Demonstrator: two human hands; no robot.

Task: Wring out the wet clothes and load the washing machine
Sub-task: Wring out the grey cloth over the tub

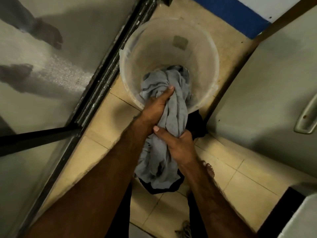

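Observation:
A wet grey garment [176, 117] hangs twisted from a translucent plastic bucket [133, 48] on the tiled floor. My left hand [157, 107] grips the cloth at the bucket's near rim, fingers curled round it. My right hand [178, 143] grips the same cloth lower down, closer to me, thumb across the front. The garment's loose end [154, 172] droops below my right hand. More grey cloth lies bunched in the bucket's bottom. A dark fabric shows under and behind the garment.
A glass panel with a black frame [106, 74] runs along the left and reflects arms. A grey door with a handle [307, 115] stands on the right. Beige floor tiles [240, 177] lie between them. A white appliance corner [301, 219] sits at the lower right.

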